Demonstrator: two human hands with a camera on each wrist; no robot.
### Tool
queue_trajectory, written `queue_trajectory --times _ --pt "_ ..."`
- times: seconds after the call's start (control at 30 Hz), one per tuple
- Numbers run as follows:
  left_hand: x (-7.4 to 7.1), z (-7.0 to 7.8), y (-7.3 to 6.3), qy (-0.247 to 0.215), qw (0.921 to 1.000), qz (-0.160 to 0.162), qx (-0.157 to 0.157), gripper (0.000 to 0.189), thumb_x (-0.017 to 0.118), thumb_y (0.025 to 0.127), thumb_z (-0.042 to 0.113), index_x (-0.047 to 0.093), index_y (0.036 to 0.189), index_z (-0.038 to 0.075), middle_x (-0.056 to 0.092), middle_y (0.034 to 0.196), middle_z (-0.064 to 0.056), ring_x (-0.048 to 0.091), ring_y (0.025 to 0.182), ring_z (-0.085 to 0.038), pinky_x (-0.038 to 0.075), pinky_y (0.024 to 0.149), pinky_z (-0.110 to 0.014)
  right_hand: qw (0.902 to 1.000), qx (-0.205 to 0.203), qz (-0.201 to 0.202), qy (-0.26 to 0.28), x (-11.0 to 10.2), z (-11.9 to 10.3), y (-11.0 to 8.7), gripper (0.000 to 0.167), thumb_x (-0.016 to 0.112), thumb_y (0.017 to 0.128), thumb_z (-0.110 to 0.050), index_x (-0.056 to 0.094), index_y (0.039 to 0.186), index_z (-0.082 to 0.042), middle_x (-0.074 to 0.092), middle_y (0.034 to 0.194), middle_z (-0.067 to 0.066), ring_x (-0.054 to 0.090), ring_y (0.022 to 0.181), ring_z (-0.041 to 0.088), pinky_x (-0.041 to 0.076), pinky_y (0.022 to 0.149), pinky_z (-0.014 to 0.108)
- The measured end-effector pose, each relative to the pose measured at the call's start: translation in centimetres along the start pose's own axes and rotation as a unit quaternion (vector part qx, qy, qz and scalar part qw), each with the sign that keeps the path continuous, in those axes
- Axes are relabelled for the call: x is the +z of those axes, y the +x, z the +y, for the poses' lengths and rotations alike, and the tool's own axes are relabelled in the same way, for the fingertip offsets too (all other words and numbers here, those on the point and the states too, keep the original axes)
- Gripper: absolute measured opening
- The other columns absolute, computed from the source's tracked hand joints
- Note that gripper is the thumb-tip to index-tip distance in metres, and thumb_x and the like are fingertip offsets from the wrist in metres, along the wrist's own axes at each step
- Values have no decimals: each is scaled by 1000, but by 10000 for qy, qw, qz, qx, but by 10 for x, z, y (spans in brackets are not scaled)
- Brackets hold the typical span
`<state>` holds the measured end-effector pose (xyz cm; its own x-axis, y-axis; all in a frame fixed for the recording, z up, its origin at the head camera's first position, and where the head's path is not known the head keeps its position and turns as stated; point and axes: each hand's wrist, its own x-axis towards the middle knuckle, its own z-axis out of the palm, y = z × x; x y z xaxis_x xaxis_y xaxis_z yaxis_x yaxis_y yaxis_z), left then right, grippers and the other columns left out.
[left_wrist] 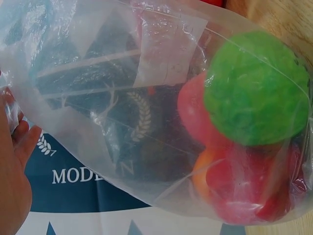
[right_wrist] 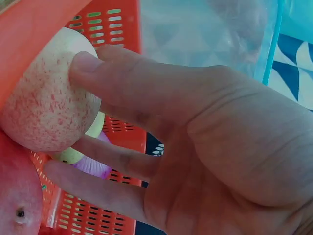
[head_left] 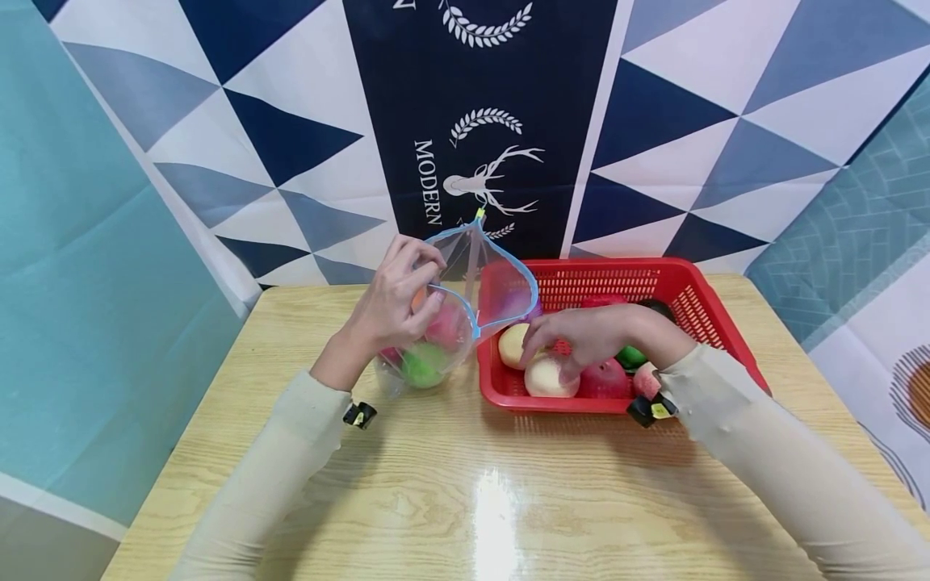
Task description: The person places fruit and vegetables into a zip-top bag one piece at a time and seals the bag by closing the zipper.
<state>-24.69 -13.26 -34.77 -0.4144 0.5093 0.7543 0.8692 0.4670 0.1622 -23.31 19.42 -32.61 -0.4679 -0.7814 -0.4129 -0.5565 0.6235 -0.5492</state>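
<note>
Head: left hand (head_left: 401, 294) grips clear bag (head_left: 475, 278) near its blue-edged mouth, left of red basket (head_left: 574, 404); right hand (head_left: 599, 332) pinches pale fruit (head_left: 552, 377) inside basket. Left wrist: green ball (left_wrist: 257, 88), red fruit (left_wrist: 239, 188) inside bag. Right wrist: thumb against pale fruit's speckled side.

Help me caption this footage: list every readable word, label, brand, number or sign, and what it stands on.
"MODERN": wall cloth, head view, printed sideways.
"N": same cloth, at the picture's top edge.
"MODE", then a faint "N": same cloth, left wrist view, partly behind the clear bag.
No other readable words or numbers.
</note>
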Motion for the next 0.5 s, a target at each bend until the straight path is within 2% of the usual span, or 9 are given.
queue_trajectory --times 0.2,0.5 --pt "0 1 -1 -25 10000 -41 -41 25 54 96 21 64 83 1 70 117 -23 57 115 -41 52 102 -57 9996 210 -138 -144 4 0 3 48 88 91 -9 81 135 -27 68 148 3 55 142 28 55 118 50" --pt "0 1 -2 -29 9999 -114 -120 25 54 95 21 64 84 1 70 119 -22 57 116 -41 53 103 -57 9991 323 -149 -208 5 -1 3 44 87 93 -10 82 131 -31 69 144 0 55 140 26 57 117 51"
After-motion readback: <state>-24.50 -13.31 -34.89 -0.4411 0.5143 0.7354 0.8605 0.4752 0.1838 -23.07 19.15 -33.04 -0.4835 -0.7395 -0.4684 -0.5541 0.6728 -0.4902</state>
